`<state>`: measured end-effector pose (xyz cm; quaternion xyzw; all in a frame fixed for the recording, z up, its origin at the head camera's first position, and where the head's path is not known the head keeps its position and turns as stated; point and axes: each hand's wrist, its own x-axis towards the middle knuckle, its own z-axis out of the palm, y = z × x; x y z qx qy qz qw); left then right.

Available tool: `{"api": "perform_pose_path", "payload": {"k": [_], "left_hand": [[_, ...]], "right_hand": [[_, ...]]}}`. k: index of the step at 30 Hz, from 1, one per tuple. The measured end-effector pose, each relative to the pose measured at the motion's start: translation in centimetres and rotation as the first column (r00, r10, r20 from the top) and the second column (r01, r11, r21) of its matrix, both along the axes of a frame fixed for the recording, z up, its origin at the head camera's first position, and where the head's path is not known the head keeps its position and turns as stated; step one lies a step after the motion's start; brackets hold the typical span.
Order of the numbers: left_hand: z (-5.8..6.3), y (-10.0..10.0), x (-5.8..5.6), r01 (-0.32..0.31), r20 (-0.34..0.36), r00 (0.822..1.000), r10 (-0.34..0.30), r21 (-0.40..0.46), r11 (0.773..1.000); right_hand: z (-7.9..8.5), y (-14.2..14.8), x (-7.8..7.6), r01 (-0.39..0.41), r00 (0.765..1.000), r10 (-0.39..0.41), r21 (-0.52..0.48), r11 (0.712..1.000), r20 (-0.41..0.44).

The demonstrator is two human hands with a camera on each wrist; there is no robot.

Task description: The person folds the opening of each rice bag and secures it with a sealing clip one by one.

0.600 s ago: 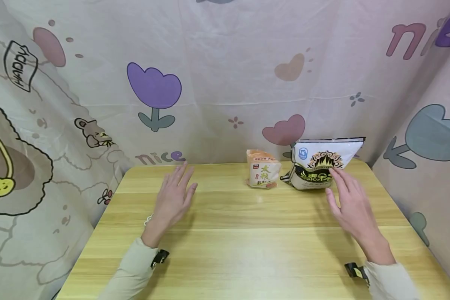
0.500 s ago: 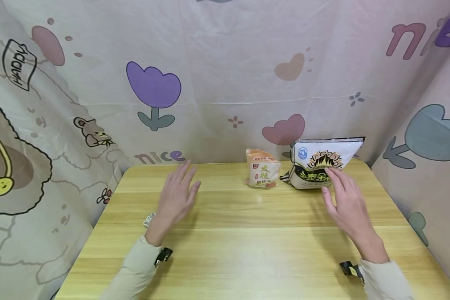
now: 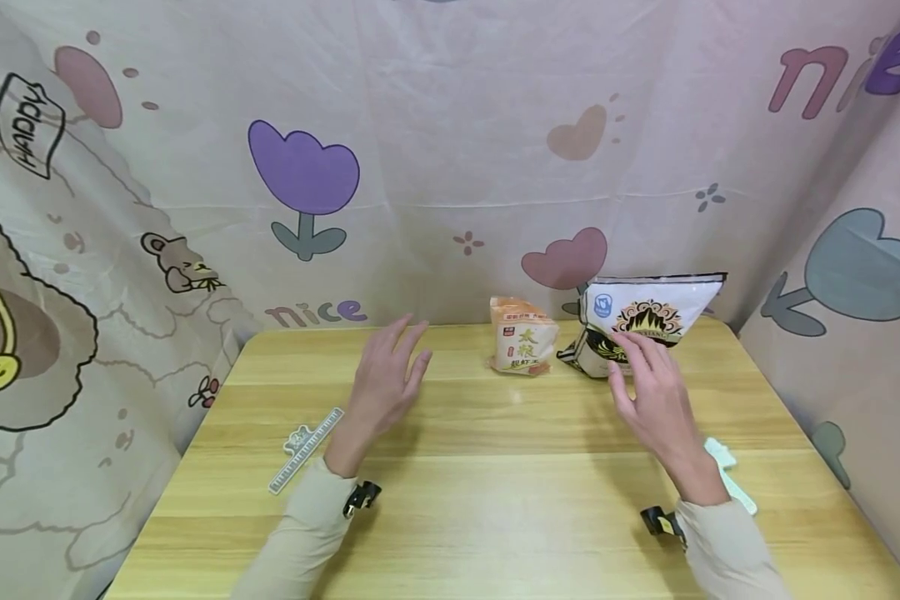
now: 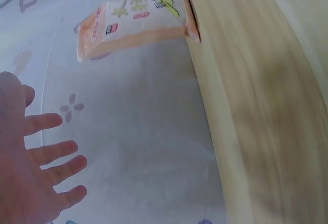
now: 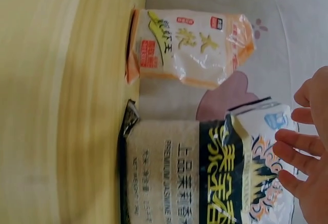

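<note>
Both hands hover over the wooden table with fingers spread, holding nothing. My left hand (image 3: 386,379) is left of a small orange-and-white packet (image 3: 523,337), with a gap between them. The packet stands upright at the table's back edge. Beside it on the right stands a larger bag of jasmine rice (image 3: 648,310), white on top with a black band. My right hand (image 3: 656,404) is in front of this bag and covers part of its lower front in the head view. Whether its fingertips touch the bag, I cannot tell. In the right wrist view both packages (image 5: 189,44) show their printed fronts.
A ruler with a bear figure (image 3: 300,446) lies on the table (image 3: 480,517) left of my left forearm. Partly behind my right wrist lies a mint-green object (image 3: 741,493). A patterned curtain (image 3: 435,167) hangs behind the table and along both sides.
My left hand has moved to the right, uncovering the ruler. My right hand has moved to the left across the rice bag's front, and the mint-green object has come into view.
</note>
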<state>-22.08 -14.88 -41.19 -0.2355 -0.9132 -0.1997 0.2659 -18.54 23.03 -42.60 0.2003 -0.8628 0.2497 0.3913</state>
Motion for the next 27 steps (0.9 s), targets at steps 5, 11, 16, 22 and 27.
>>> {"api": "perform_pose_path", "payload": {"k": [5, 11, 16, 22, 27], "left_hand": [[0.2, 1.6, -0.4, 0.017, -0.006, 1.000, -0.017, 0.025, 1.000], [0.4, 3.5, -0.7, 0.051, -0.022, 0.999, -0.050, 0.036, 0.998], [0.7, 4.9, -1.4, 0.052, -0.031, 0.998, -0.050, 0.048, 0.998], [0.9, 6.1, -2.4, 0.055, -0.034, 0.998, -0.053, 0.062, 0.997], [1.0, 7.0, -3.1, 0.065, -0.043, 0.997, -0.063, 0.054, 0.996]], "right_hand": [[0.4, -1.2, -0.8, -0.018, 0.999, 0.018, -0.019, 1.000, -0.034], [0.6, -2.7, -2.0, -0.043, 0.997, 0.042, -0.023, 0.999, -0.066], [0.8, -3.6, -2.9, -0.030, 0.997, 0.030, 0.007, 1.000, -0.065], [1.0, -4.4, -3.8, -0.013, 0.999, 0.014, 0.037, 0.999, -0.035], [1.3, -5.2, -4.5, -0.020, 0.999, 0.022, 0.046, 0.999, -0.041]]}}
